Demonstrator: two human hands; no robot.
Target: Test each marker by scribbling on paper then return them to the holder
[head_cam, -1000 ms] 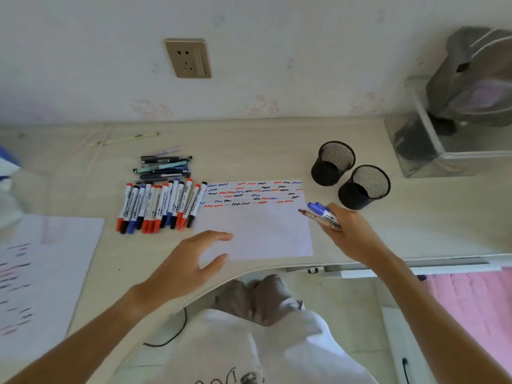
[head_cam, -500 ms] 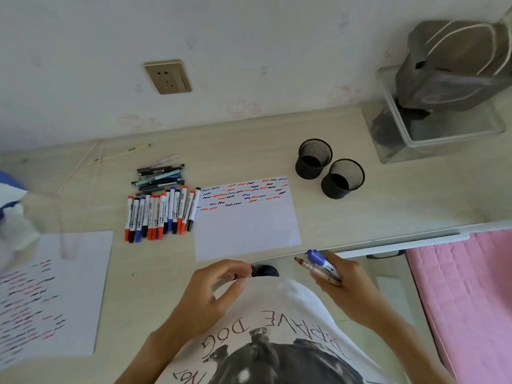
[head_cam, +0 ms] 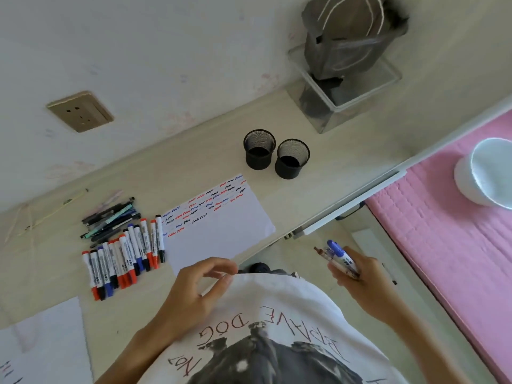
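I was between markers here, with the testing step about to start again. My right hand (head_cam: 357, 275) was curled round a blue marker (head_cam: 341, 256) and what looked like a thin pen beside it, held out past the edge of the tabletop (head_cam: 318, 189), well apart from the paper (head_cam: 219, 234). My left hand (head_cam: 194, 289) held nothing; its fingers were loosely bent, with the tips touching the hem of my white shirt (head_cam: 277, 306).

I think the next move called for bringing the blue marker back over the paper, pulling off its cap and making a small squiggle in the bare lower part. After that it should go into one of the holders.

There were two black mesh holders (head_cam: 277, 153), side by side and touching, and both looked empty. The row of markers (head_cam: 124, 259) lay just left of the paper; I counted about twelve, in red, blue and black. Behind them was a small heap of pens (head_cam: 110, 220), too jumbled to count. A second sheet (head_cam: 41, 342) with scribbles lay at the far left.
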